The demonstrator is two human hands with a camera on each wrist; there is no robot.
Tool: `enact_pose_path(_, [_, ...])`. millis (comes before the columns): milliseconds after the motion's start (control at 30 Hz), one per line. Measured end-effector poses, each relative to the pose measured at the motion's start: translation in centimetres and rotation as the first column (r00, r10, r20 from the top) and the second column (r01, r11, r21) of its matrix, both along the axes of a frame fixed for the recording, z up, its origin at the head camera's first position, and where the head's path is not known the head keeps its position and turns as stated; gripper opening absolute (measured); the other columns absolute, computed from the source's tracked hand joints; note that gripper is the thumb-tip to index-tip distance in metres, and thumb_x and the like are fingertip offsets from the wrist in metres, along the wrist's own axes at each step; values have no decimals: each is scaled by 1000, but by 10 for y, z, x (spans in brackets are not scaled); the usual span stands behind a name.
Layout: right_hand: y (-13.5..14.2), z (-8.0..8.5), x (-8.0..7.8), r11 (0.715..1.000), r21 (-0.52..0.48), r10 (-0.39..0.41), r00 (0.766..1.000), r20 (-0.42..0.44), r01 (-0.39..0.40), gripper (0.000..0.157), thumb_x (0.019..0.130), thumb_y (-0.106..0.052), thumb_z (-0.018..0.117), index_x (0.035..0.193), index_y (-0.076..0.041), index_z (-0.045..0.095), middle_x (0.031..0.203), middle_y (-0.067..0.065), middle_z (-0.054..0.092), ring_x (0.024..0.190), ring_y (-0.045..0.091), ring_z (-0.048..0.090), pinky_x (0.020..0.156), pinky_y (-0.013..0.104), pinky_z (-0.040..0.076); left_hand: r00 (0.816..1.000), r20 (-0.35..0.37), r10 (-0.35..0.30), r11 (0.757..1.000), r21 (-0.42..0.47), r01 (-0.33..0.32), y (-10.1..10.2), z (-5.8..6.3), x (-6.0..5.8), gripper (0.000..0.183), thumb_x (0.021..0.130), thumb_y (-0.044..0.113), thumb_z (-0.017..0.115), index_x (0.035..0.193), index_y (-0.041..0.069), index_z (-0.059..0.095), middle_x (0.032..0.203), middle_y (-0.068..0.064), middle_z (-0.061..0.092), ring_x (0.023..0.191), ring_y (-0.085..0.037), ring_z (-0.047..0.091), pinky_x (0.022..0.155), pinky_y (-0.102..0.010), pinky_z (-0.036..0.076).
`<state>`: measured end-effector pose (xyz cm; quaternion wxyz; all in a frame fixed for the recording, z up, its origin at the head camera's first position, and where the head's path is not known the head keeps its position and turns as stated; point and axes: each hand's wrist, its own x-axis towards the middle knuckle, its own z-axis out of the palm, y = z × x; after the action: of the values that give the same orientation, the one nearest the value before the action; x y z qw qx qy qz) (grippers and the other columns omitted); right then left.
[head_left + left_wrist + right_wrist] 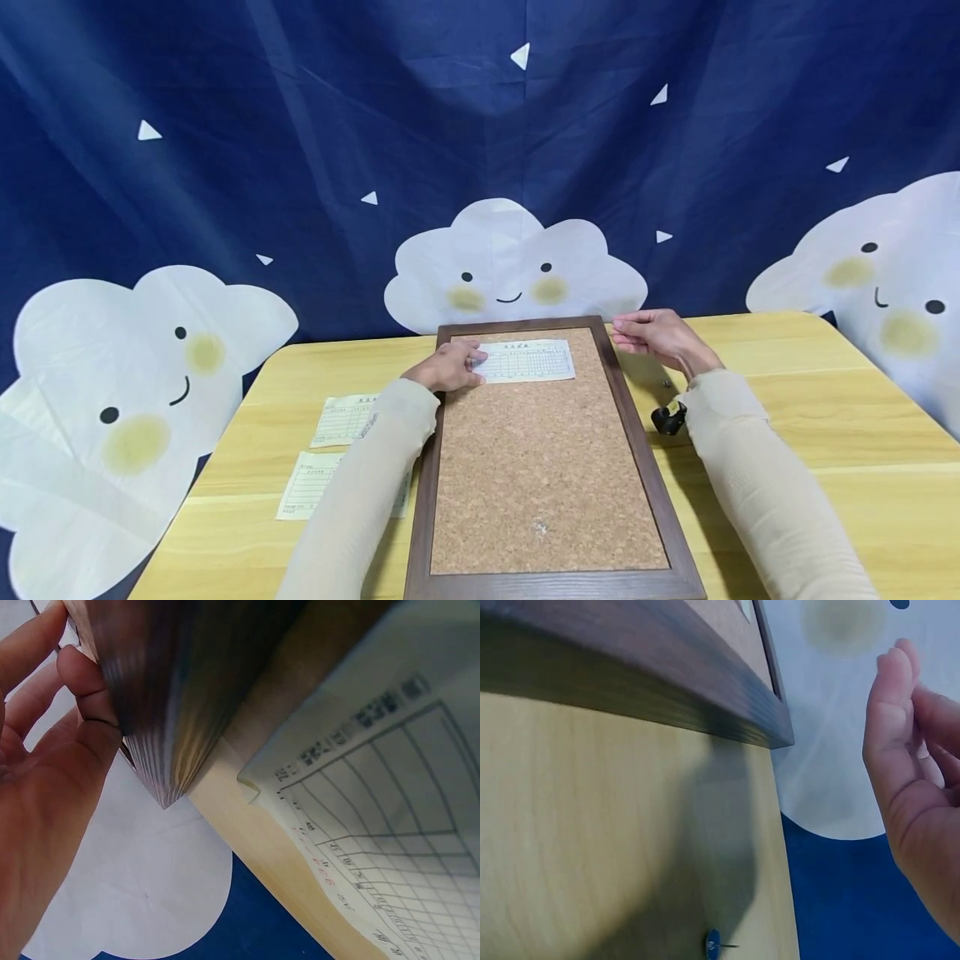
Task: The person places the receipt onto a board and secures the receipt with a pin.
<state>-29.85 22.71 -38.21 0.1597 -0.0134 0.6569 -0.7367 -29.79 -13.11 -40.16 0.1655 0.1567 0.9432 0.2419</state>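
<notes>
A framed cork board (547, 467) lies on the table, a printed paper form (523, 360) flat near its top edge. My left hand (450, 365) rests over the frame's left side, with thumb and fingertips spread on the form's left end. Beyond the board's top right corner, my right hand (656, 335) is raised with thumb and fingertips brought together; I cannot tell whether something small sits between them. On the table below it lies a thumbtack (713, 944) with a blue head, its point sideways, in the right wrist view.
Two more paper forms (341, 425) lie left of the board, partly hidden by the left sleeve (367, 492). A small black object (668, 418) shows beside the right cuff. Behind the wooden table (840, 400) hangs a blue cloud-printed curtain (480, 125).
</notes>
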Motion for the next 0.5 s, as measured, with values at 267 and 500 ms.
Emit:
enact_pose_path(267, [-2, 5, -1, 999, 44, -10, 1000, 18, 10, 28, 101, 3, 53, 85, -12, 71, 83, 5, 73, 74, 10, 70, 72, 23, 57, 1000, -2, -15, 1000, 2, 15, 1, 0, 0, 50, 93, 11, 72, 141, 5, 56, 159, -11, 34, 124, -24, 45, 103, -35, 35])
enact_pose_path(500, [-8, 7, -3, 999, 42, -23, 1000, 5, 22, 24, 100, 3, 55, 87, -9, 71, 80, 2, 73, 72, 8, 70, 71, 23, 57, 1000, 2, -22, 1000, 2, 22, 0, 2, 0, 50, 94, 12, 71, 141, 6, 56, 159, -10, 33, 122, -24, 44, 107, -36, 33])
